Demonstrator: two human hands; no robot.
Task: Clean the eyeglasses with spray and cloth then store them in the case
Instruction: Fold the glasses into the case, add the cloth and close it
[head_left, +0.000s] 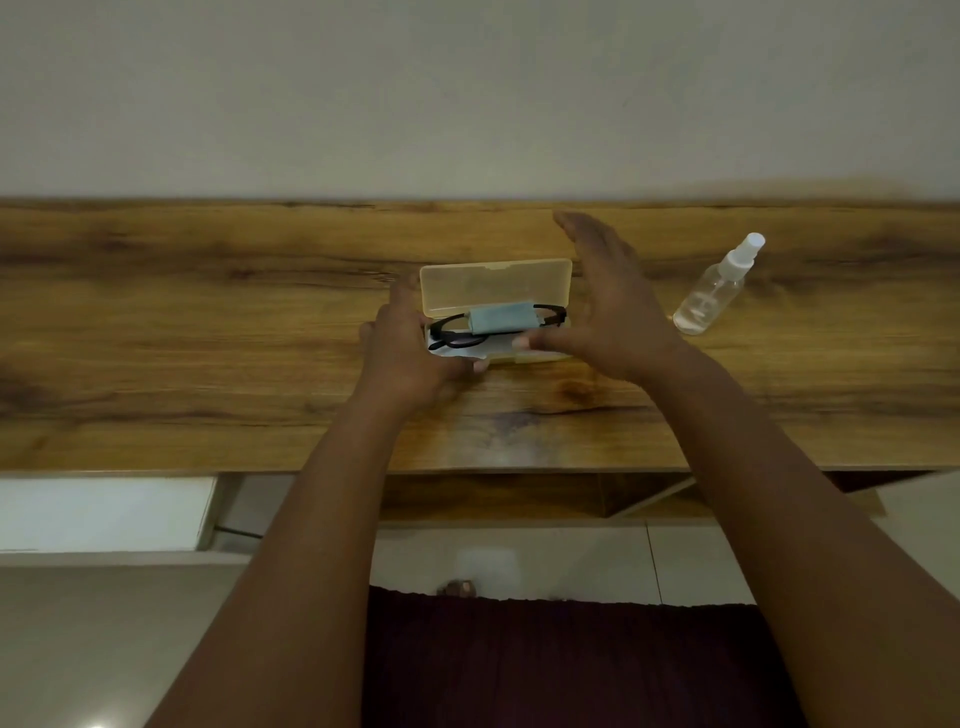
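Inside open yellow case (496, 283), black eyeglasses (457, 332) under folded blue cloth (501, 318).

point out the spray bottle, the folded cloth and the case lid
spray bottle (707, 298): head view, on its clear body, lying tilted on the table.
folded cloth (500, 318): head view, middle of the blue cloth resting over the eyeglasses.
case lid (493, 285): head view, centre of the open yellow translucent lid.

Case (496, 283) on desk (208, 312), centre, lid raised at far side. Eyeglasses (452, 332) lie in case; cloth (498, 318) on top of them. Spray bottle (714, 291) right of case, apart. Left hand (410, 353) at case's left end; right hand (608, 306) at its right end.
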